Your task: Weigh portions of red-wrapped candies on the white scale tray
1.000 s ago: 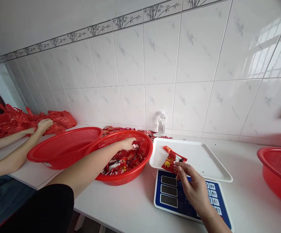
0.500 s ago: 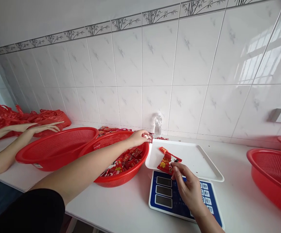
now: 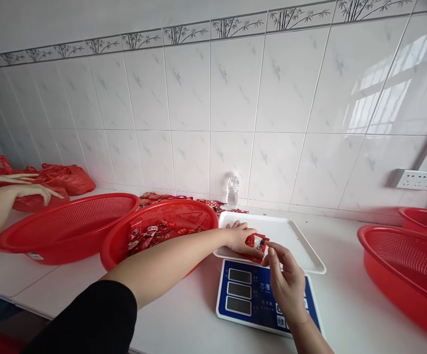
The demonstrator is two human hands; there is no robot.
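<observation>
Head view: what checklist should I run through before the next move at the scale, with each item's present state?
1. White tray seated on the scale: ok.
2. Left hand clear of the tray: not ok, it lies on the red packets.
3. Right hand clear of the tray: not ok, its fingertips pinch a packet.
4. Packets all within the tray's rim: cannot tell, the hands cover them.
5. Scale display readable: cannot tell.
6. Red basket holds packets: ok.
</observation>
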